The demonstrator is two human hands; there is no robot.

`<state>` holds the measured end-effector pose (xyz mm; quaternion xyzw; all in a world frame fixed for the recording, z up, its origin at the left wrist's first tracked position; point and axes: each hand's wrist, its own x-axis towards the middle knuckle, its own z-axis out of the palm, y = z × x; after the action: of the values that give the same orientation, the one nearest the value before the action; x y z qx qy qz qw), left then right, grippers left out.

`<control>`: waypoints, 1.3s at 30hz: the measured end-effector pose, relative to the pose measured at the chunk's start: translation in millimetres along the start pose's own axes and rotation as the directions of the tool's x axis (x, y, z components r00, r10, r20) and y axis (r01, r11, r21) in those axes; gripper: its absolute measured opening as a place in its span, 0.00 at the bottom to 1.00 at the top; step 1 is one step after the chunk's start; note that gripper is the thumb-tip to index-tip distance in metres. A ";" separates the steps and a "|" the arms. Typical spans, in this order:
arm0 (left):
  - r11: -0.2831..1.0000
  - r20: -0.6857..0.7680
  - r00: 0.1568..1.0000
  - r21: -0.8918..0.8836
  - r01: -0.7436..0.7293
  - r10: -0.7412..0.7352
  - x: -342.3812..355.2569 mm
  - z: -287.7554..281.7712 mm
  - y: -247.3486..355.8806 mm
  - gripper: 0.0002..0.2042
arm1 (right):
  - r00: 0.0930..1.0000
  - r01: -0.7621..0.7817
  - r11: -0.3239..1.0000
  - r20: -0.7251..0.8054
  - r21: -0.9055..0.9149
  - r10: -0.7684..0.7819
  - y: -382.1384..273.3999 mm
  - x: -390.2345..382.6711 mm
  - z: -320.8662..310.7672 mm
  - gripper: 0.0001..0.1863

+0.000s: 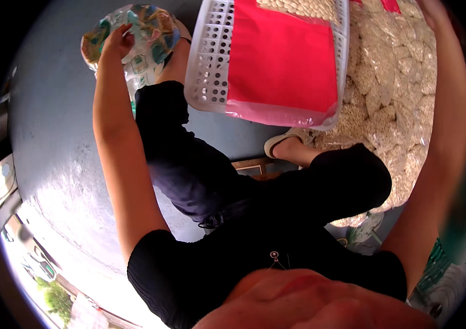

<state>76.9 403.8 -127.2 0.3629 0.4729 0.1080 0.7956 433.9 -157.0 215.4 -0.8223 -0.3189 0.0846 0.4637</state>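
Note:
My left hand [118,43] is over a round container lined with a clear plastic bag [144,67], with colourful patterned pieces inside. Its visible fingers look loosely bent and apart, and I see nothing held in them. My right hand [433,15] reaches to the top right edge, beside a large heap of clear bags of pale beans or nuts [392,109]. Its fingers are cut off by the picture's edge. Between my arms, a white perforated plastic basket [207,71] holds a red flat packet [282,63] with clear edges; pale beans or nuts [298,7] show at its far end.
My bent knees, in dark trousers, lie below the basket. A light-coloured clog [297,136] on one foot rests on the grey floor [57,109]. Between my legs is part of a wooden frame [252,166]. Green netting or bags [435,263] lie at the right.

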 end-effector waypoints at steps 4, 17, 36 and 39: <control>0.995 0.816 0.574 0.011 0.102 -0.067 -23.0 20.2 7.4 0.20 | 0.735 -0.260 0.802 0.429 -0.538 0.526 116.2 -179.6 -11.9 0.23; -0.471 0.955 0.296 0.262 -0.842 0.003 -288.5 245.4 -196.4 0.28 | 0.756 -0.606 0.428 -0.318 -0.671 0.572 330.2 -538.5 72.6 0.49; -0.531 0.934 0.356 0.285 -0.798 -0.033 -294.8 244.3 -221.8 0.27 | 0.782 -0.603 0.791 -0.275 -0.106 0.559 379.4 -446.5 7.9 0.24; -0.500 0.942 0.330 0.314 -0.808 0.059 -297.0 239.2 -224.5 0.15 | 0.688 -0.300 0.679 -0.341 0.670 0.640 333.1 -491.4 -42.1 0.27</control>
<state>79.9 -23.0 -10.3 0.9798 -0.1247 0.0265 0.1543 216.3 -605.2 -110.1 -0.6885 0.1033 0.0566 0.7156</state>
